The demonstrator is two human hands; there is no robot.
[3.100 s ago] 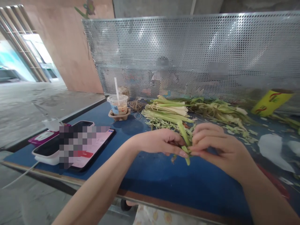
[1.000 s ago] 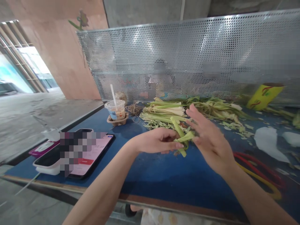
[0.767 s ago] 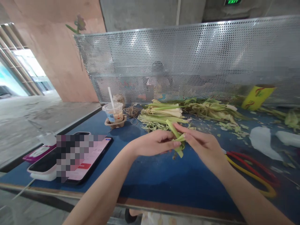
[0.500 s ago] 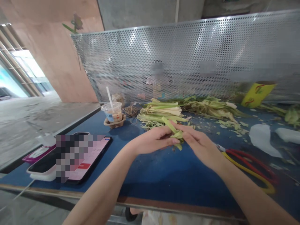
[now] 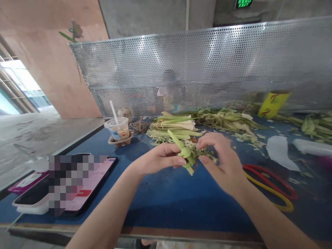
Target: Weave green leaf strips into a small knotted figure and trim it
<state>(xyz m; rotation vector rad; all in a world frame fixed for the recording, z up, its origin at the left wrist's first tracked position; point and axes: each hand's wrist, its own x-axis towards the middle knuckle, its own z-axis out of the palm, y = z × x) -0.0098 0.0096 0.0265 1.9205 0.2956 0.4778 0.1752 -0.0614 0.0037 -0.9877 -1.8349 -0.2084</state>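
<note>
Between thumb and fingers, my left hand holds a knotted green leaf strip, one end pointing up and the other down. Just right of it is my right hand, its thumb and fingers apart with nothing seen between them. Beyond the hands lies a pile of pale green stalks, with small leafy scraps on the near side.
A drink cup with a straw sits in a cardboard holder, left of the stalks. Phones lie at the left. Red and yellow handles are at the right, near white paper. A perforated metal screen stands behind.
My right hand has come off the green strip and opened beside it. The knotted strip, now in my left hand alone, shows more fully. The view has shifted slightly right.
</note>
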